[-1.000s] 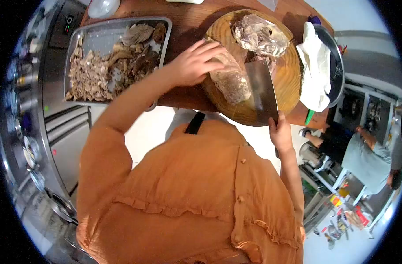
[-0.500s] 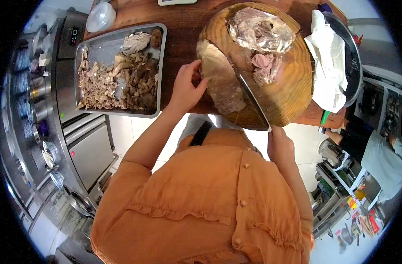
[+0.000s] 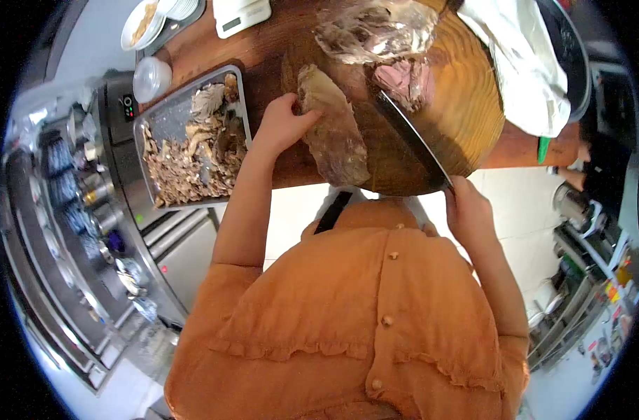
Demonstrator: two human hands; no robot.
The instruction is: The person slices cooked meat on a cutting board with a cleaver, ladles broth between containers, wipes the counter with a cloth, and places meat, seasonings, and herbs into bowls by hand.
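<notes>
A round wooden chopping board [image 3: 466, 91] lies on the brown table. On its left side rests a long slab of cooked meat [image 3: 333, 133], and my left hand [image 3: 286, 124] pinches its left edge between thumb and fingers. My right hand [image 3: 470, 210] is wrapped round the handle of a cleaver [image 3: 417, 143], whose blade is seen nearly edge-on over the board, apart from the slab. Small pink meat pieces [image 3: 405, 82] sit just beyond the blade tip. Farther back on the board lies a large piece of meat [image 3: 375, 31].
A metal tray [image 3: 243, 105] with chopped meat stands at left. Behind it are a clear plastic tub [image 3: 151, 79], a white bowl [image 3: 141, 24] and a white scale [image 3: 241, 15]. A white cloth [image 3: 522, 63] lies over a dark basin [image 3: 575, 63] at right.
The view has turned and shifted. My left hand has gone from lying spread on the slab to gripping its left edge. The cleaver has moved off the slab, its blade now turned edge-on.
</notes>
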